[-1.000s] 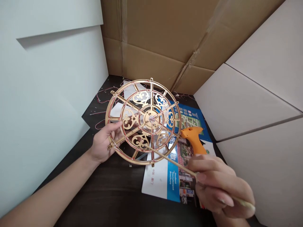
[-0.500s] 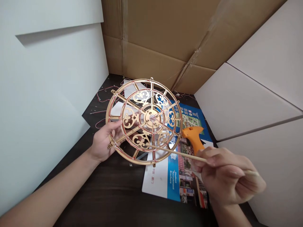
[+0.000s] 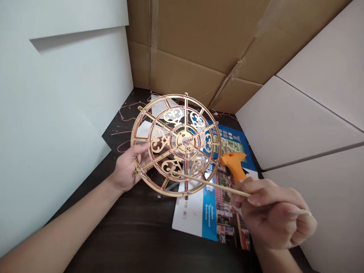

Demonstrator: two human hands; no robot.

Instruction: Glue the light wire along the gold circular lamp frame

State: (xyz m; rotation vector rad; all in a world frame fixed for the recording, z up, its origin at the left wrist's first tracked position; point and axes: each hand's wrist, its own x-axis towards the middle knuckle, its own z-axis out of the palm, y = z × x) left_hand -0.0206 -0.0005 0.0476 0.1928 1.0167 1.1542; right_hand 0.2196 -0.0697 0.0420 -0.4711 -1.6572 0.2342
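My left hand [image 3: 127, 168] grips the left rim of a gold wheel-shaped frame [image 3: 186, 142], thumb on the near face and the other fingers partly hidden behind it. The frame has spokes, scroll ornaments and thin red and white wires along its rings. It is held up, tilted, above the table. My right hand [image 3: 277, 214] is closed around a thin wooden stick [image 3: 216, 185]. The stick's tip lies over the lower scroll ornament; whether it touches cannot be made out. Just behind the right hand lies an orange glue gun [image 3: 235, 165].
A brochure [image 3: 209, 218] with blue and photo panels lies on the dark table [image 3: 125, 231], partly under the glue gun. Loose red and white wires [image 3: 127, 113] and small scraps lie at the back left. White panels [image 3: 315, 189] stand at both sides, cardboard [image 3: 193, 60] behind.
The whole view has shifted slightly, so the frame and left hand appear a little further right. Both hands keep their grips, and the stick tip stays near the same ornament.
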